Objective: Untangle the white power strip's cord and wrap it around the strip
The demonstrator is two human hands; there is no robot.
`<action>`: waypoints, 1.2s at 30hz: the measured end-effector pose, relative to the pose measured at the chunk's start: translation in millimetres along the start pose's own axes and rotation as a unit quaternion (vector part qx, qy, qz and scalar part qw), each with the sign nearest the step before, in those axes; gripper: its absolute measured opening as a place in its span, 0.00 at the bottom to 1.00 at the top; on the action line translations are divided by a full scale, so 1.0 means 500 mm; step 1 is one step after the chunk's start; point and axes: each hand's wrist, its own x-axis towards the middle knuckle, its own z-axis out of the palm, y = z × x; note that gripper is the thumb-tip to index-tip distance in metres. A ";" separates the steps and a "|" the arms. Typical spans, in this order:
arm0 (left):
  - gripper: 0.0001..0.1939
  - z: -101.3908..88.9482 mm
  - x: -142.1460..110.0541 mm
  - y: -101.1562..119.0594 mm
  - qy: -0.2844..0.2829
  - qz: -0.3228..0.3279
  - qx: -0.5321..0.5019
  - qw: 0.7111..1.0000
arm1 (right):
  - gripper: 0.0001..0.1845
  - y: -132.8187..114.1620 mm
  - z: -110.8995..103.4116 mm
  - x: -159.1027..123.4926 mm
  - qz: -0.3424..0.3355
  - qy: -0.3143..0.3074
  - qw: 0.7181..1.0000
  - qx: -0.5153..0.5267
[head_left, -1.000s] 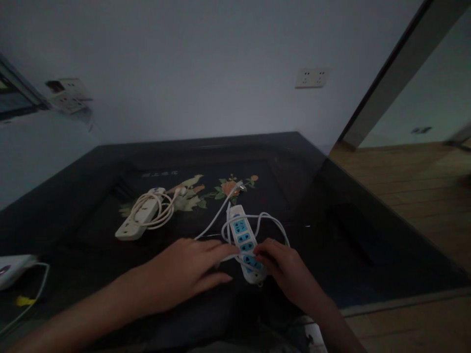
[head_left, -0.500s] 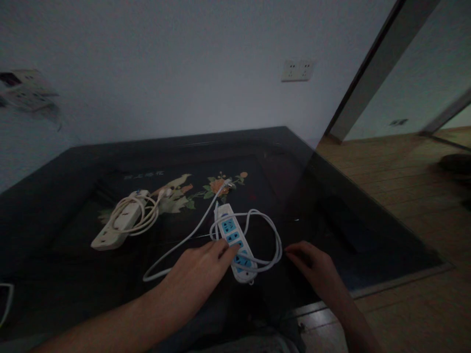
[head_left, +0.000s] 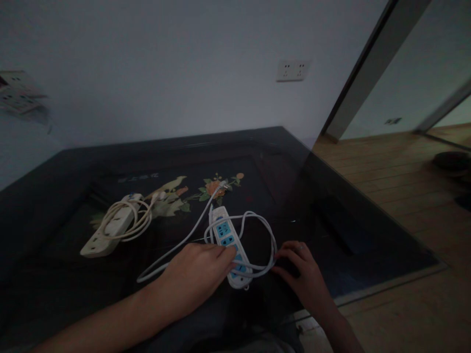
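Note:
A white power strip (head_left: 225,229) with blue socket faces lies slantwise on a dark glossy table. Its white power cord (head_left: 265,219) loops around and over it, and one length runs left and back to a plug (head_left: 223,185). My left hand (head_left: 204,264) rests over the strip's middle, fingers closed on the cord where it crosses the sockets; the fingertips are partly hidden. At the right side of the loop, my right hand (head_left: 300,264) has thumb and fingers closing on the cord, and a ring shows on one finger.
To the left lies a second white power strip (head_left: 121,223) with its cord coiled over it. The table (head_left: 294,186) has a bird-and-flower picture and stands against a wall with a socket plate (head_left: 293,70). Wooden floor (head_left: 353,157) lies right of the table.
My right hand has moved left from beside the cord loop and now touches it. My left hand stays at the power strip. The whole view has shifted slightly.

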 end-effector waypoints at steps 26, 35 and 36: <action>0.15 0.026 0.052 -0.054 0.159 0.048 -0.102 0.981 | 0.11 -0.060 0.032 -0.006 0.078 0.003 0.989 0.129; 0.10 0.047 -0.083 -0.173 -0.061 -0.006 -0.260 0.964 | 0.10 -0.055 0.030 -0.004 0.089 0.023 0.987 0.130; 0.12 0.060 -0.097 -0.161 -0.081 -0.002 -0.275 0.958 | 0.11 -0.056 0.030 -0.003 0.092 0.028 0.987 0.130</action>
